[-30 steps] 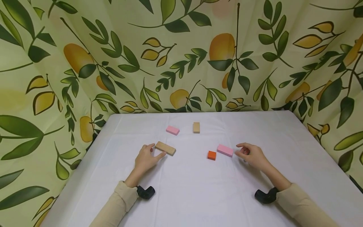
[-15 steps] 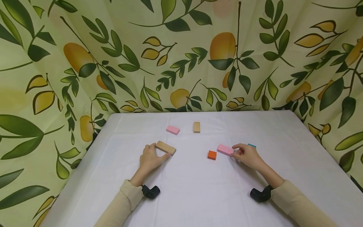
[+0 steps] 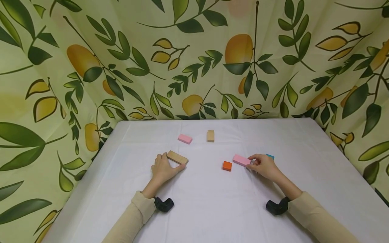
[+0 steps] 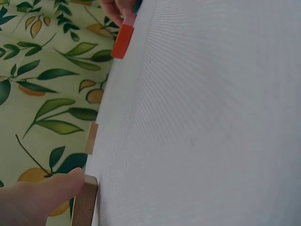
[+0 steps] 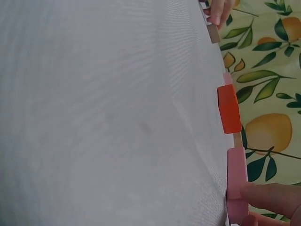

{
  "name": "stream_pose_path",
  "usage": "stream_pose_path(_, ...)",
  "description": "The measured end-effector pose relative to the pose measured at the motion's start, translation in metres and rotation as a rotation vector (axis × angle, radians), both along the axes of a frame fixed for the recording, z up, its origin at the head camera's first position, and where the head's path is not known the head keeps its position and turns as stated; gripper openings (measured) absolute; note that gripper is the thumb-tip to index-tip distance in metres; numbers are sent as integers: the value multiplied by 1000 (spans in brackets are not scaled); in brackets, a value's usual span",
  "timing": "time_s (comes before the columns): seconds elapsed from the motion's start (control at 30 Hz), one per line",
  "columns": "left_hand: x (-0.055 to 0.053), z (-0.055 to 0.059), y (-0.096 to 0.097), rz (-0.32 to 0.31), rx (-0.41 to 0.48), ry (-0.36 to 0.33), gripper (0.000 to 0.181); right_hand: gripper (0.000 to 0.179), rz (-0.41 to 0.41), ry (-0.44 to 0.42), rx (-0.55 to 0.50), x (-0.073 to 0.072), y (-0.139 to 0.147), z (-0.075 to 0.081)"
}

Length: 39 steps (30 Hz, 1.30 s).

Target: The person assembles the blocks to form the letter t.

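Observation:
On the white-covered table, my left hand (image 3: 162, 169) spans a plain wooden block (image 3: 177, 158), its thumb at the near right end and its fingers at the far left end. The left wrist view shows the thumb pressed on the end of that block (image 4: 85, 205). My right hand (image 3: 265, 166) pinches the right end of a pink block (image 3: 241, 160). Thumb and finger meet this pink block (image 5: 237, 172) in the right wrist view. An orange block (image 3: 227, 165) lies just left of it. Behind the right hand, a blue block (image 3: 270, 156) is partly hidden.
Farther back lie a second pink block (image 3: 185, 138) and a smaller wooden block (image 3: 210, 136). A leaf-and-fruit patterned curtain (image 3: 194, 67) stands behind the white table (image 3: 206, 209) and along its sides. Black mounts (image 3: 164, 204) sit at both wrists.
Both hands have moved inward: the left thumb has come to the wooden block's end, and the right hand has reached the pink block and pinched it. The blue block has come into sight.

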<state>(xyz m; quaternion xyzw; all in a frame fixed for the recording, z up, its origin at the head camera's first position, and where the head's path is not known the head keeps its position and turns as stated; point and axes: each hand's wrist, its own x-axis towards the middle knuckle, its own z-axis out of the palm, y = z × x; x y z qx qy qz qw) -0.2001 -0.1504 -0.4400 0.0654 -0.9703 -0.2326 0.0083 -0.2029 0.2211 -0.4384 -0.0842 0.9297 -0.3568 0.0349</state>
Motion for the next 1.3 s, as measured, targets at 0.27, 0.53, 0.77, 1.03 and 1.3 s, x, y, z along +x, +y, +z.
stream_pose_path(0.27,0,1,3,3,0,3,98,34,-13,-21,-10,0,-2,3)
stream_pose_path(0.53,-3,0,4,17,16,22,95,33,-22,-36,-10,-2,-3,5)
stream_pose_path(0.77,-6,-2,-3,14,66,43,93,34,-16,-49,-15,-2,-3,3)
stream_pose_path(1.03,-9,-2,-17,-46,89,93,95,33,-18,-47,-11,-1,-2,4)
stream_pose_path(1.3,-11,0,-20,-149,95,144,93,34,-19,-63,-10,-2,0,3)
